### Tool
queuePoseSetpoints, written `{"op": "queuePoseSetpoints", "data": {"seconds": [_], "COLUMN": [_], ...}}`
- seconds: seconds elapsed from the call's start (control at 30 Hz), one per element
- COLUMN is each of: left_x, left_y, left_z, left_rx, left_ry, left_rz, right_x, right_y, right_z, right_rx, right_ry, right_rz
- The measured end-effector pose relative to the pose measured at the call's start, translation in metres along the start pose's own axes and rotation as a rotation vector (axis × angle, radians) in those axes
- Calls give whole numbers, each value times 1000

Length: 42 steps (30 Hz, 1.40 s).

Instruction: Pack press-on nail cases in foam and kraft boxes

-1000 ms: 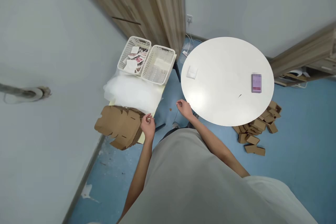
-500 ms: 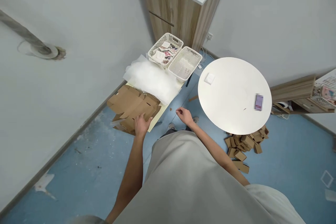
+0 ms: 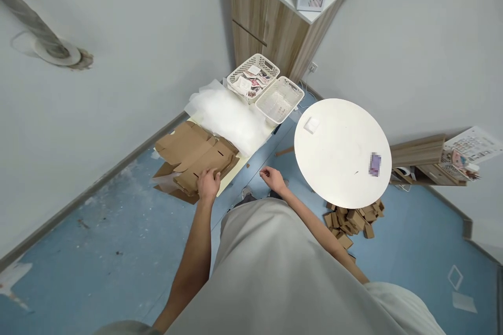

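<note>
since the earlier frame my left hand (image 3: 208, 184) reached the cardboard stack (image 3: 194, 157); whether its fingers grip is unclear. right hand (image 3: 271, 179), right of the stack, slack and empty. nothing lifted yet.

Both arms bare, reaching forward and down from the torso. Left arm nearly straight, left hand (image 3: 208, 184) palm-down on the near edge of the flat cardboard stack (image 3: 188, 152); can't tell if the fingers grip it. Right arm bent at the elbow, right hand (image 3: 271, 179) right of the stack, in the air, fingers loosely curled, holding nothing.
</note>
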<state>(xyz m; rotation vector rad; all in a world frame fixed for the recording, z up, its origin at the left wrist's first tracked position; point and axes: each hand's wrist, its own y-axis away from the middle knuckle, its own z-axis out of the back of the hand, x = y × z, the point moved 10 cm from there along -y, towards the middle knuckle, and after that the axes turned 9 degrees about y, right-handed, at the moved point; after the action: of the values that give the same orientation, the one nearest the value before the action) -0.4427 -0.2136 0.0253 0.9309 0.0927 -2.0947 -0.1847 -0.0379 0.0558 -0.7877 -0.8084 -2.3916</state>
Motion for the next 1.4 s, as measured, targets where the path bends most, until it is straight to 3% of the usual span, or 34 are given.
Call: {"op": "queuePoseSetpoints", "data": {"seconds": [0.2, 0.43, 0.6, 0.77, 0.87, 0.97, 1.13, 1.27, 1.4], "left_x": [-2, -5, -14, -67, -104, -144, -214, -269, -314], "left_y": [-6, 0, 28, 63, 72, 70, 62, 65, 68], "left_z": [5, 18, 66, 121, 133, 118, 57, 1, -61], "left_rx": [-33, -65, -286, -450, -493, -457, -250, -63, 146], "left_ry": [-65, 62, 176, 272, 261, 237, 203, 137, 46], "left_rz": [-33, -88, -98, -347, -437, -510, -638, -825, -970], "right_x": [-1, 3, 9, 18, 28, 40, 47, 12, -48], "right_y": [1, 8, 15, 15, 13, 13, 15, 21, 36], "right_z": [2, -3, -2, 9, 22, 45, 102, 157, 212], "right_rx": [-4, 7, 4, -8, -11, -28, -118, -278, -444], "right_ry": [6, -53, -100, -201, -293, -402, -623, -800, -843], "right_rz": [-27, -16, 6, 21, 54, 91, 105, 54, -2]}}
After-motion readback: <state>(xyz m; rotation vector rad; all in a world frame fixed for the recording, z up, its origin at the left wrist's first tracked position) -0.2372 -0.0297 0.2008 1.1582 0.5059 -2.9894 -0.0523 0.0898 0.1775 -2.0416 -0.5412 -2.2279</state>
